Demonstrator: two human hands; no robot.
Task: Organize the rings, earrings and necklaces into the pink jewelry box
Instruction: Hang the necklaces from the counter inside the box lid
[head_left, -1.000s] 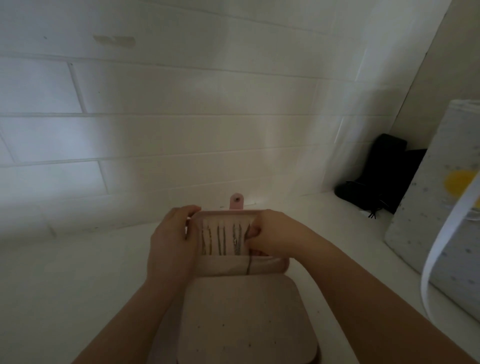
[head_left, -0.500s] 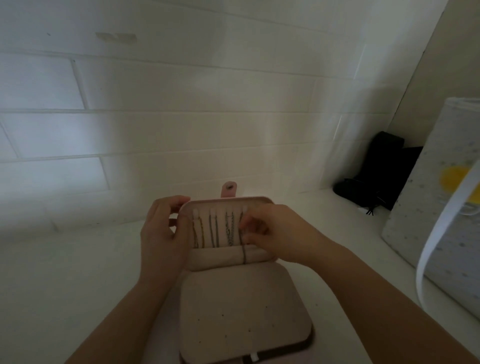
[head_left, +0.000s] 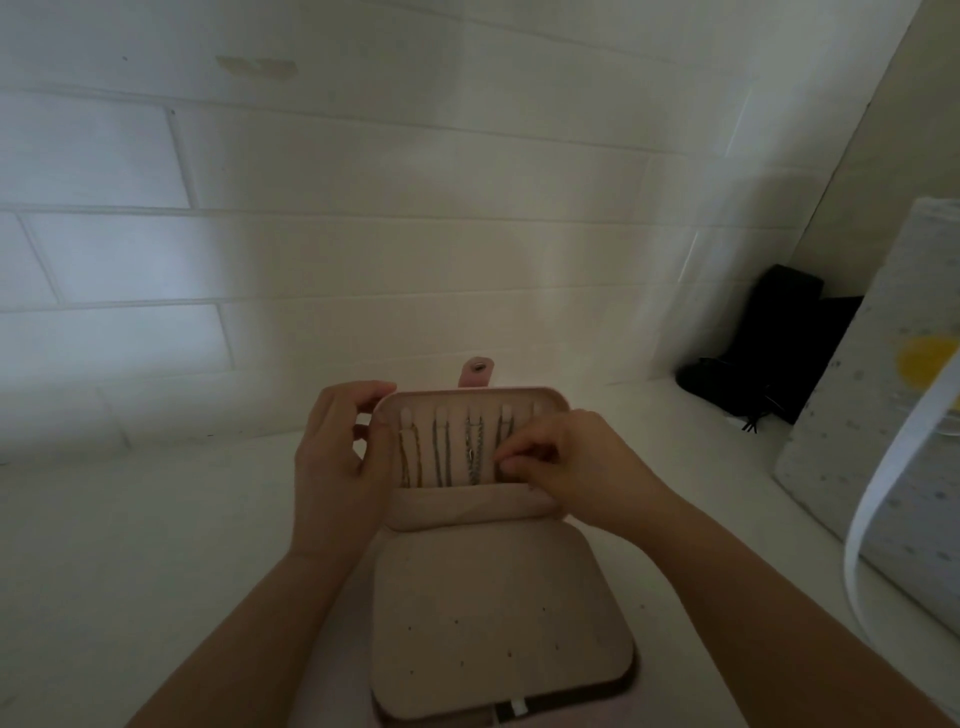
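Note:
The pink jewelry box (head_left: 498, 618) lies open on the white counter, its lid (head_left: 470, 506) upright. Several necklaces (head_left: 441, 449) hang side by side from hooks inside the lid, their lower ends tucked into the lid pocket. A flat earring panel with small holes covers the base. My left hand (head_left: 337, 462) grips the lid's left edge, thumb on the inner face. My right hand (head_left: 561, 462) pinches the rightmost necklace (head_left: 503, 441) just above the pocket. No rings or earrings are in sight.
A black pouch (head_left: 753, 358) lies at the back right corner against the white tiled wall. A grey speckled bag (head_left: 872, 415) with a white strap and yellow spot stands along the right edge. White counter spreads out to the left of the box.
The view has tilted down and the box looks nearer. My right hand has slid lower along the rightmost necklace, toward the pocket. The left hand keeps its hold on the lid.

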